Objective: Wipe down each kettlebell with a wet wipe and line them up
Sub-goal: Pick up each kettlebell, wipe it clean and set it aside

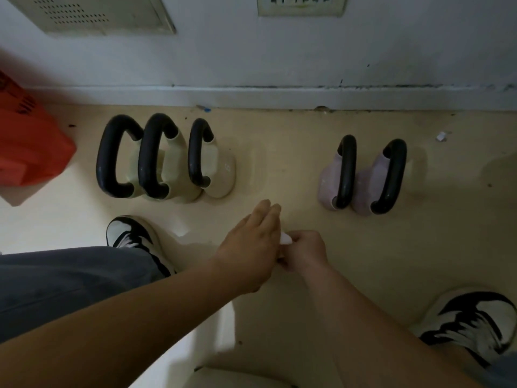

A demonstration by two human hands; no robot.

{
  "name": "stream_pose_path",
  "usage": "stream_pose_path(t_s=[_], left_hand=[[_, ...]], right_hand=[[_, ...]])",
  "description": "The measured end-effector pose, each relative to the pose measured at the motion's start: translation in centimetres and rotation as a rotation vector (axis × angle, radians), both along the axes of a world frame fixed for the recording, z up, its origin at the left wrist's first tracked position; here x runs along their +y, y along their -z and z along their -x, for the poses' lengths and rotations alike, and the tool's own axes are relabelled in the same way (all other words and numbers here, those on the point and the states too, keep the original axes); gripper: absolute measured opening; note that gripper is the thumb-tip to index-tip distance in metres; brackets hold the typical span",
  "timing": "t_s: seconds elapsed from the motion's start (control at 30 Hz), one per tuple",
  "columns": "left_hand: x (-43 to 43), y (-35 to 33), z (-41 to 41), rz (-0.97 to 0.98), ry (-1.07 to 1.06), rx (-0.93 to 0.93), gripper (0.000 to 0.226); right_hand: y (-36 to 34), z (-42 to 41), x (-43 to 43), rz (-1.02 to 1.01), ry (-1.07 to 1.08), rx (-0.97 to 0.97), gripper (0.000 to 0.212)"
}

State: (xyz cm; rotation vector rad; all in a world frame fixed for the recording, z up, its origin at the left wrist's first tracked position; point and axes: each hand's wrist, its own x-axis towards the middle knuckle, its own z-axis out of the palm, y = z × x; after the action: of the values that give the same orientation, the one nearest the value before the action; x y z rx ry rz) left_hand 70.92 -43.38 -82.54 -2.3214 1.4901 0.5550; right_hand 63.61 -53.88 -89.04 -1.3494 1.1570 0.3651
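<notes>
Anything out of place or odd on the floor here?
The row is broken: three cream kettlebells crowd together at left, two pink kettlebells stand apart at right, with bare floor between. A small white scrap lies on the floor right of them.

Both forearms reach forward and converge low at centre, left hand [249,247] back-up with fingers straight, touching the right hand [306,252], whose fingers curl and pinch a white wipe [286,240] between the two.

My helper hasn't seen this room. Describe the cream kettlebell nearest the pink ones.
Along the wall, three cream kettlebells stand left of two pink kettlebells on the floor. Take the cream one bordering the gap, rightmost of its trio.
</notes>
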Motion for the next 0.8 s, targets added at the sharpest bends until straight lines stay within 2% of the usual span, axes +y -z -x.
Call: stream_pose_path(t_s=[0.1,0.17,0.3,0.4,0.43,0.47,0.57,0.6,0.67,0.73,0.8], left_hand=[[-1.1,0.4,-0.3,-0.04,-0.067,0.062,0.066],[-3.6,0.8,-1.3,-0.025,-0.26,0.139,0.05],[-7.8,0.3,-4.6,-0.131,-0.554,0.346,0.037],[-7.4,0.5,-3.8,-0.06,-0.637,0.31,0.032],[-6.5,0.5,-2.7,0.014,-0.633,0.254,0.03],[-5.1,0.7,-1.4,0.128,-0.626,0.215,0.033],[0.5,0.9,3.2,0.426,-0.528,0.192,0.073],[2.3,0.9,4.7,0.5,-0.474,0.167,0.08],[4.6,1.6,6.6,0.611,-0.424,0.149,0.082],[4.5,2.2,6.8,0.625,-0.39,0.177,0.075],[2.2,1.4,5.1,0.524,-0.475,0.244,0.073]], right_hand=[[-0.2,-0.4,0.0,-0.003,0.067,-0.005,0.03],[0.1,-0.3,-0.2,-0.045,0.139,-0.008,0.026],[0.0,-0.1,0.1,-0.015,0.036,-0.038,0.016],[1.4,-0.6,0.1,0.006,-0.003,0.003,0.006],[2.8,-0.6,-0.2,-0.011,-0.035,0.012,0.012],[3.8,-0.8,-0.3,-0.041,-0.027,0.007,0.017],[1.8,-1.5,-0.6,-0.144,0.059,-0.016,0.042],[1.5,-1.6,-0.6,-0.146,0.046,-0.026,0.054],[1.6,-1.6,-0.5,-0.112,-0.055,-0.016,0.065],[2.0,-1.5,-0.3,-0.081,-0.097,0.003,0.059],[1.1,-1.6,-0.3,-0.092,-0.057,0.004,0.032]])
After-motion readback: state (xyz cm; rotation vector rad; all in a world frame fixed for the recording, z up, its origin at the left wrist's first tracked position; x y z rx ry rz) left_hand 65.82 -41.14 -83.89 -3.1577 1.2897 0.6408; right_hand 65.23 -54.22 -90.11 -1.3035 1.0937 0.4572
